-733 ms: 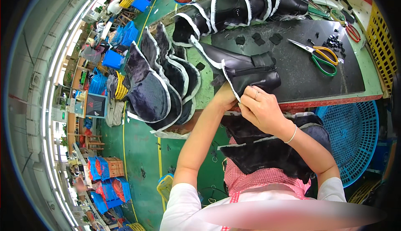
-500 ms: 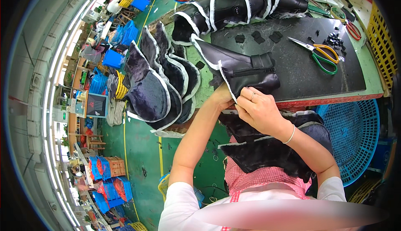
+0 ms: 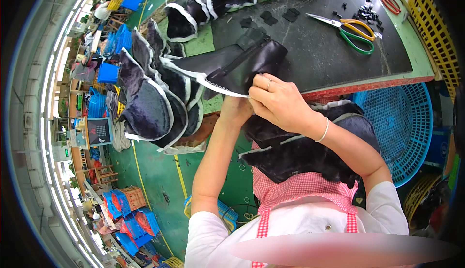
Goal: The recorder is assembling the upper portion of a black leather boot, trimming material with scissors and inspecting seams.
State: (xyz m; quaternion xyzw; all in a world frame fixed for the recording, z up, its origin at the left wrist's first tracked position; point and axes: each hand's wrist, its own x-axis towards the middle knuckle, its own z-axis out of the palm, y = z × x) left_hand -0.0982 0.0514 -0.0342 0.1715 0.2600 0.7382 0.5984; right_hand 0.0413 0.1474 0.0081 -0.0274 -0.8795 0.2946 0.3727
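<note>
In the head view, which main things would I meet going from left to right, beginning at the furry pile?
Furry pile → black boot piece → right hand → scissors → blue basket → yellow basket

Workshop: boot uppers [image 3: 266, 57], scissors [image 3: 336, 23], plastic crates [image 3: 116, 203]

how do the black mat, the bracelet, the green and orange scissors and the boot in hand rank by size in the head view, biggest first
1. Black mat, even partly covered
2. Black boot
3. Scissors
4. Bracelet, clearly smallest
</note>
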